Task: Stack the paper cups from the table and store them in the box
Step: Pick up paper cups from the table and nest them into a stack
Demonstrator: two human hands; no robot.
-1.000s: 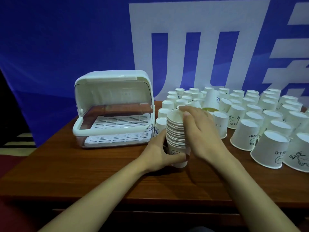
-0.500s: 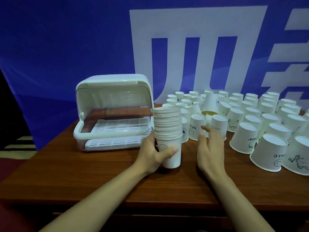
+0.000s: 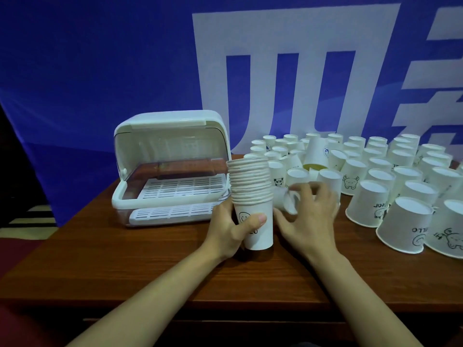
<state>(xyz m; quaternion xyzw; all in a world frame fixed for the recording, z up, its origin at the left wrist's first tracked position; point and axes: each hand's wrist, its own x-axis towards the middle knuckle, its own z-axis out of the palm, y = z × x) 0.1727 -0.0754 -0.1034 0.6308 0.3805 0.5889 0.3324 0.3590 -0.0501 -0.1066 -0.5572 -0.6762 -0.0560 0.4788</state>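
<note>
Behind the brown wooden table (image 3: 125, 266) hangs a blue banner (image 3: 100, 58). On it my left hand (image 3: 231, 230) grips the tall stack of white paper cups (image 3: 251, 196); my right hand (image 3: 309, 216) curls around one blurred white cup (image 3: 288, 202) beside it, the open white plastic box (image 3: 170, 169) to the left.

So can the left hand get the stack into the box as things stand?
Probably yes: the left hand grips the stack right beside the box, whose lid is raised, and nothing stands between them.
</note>
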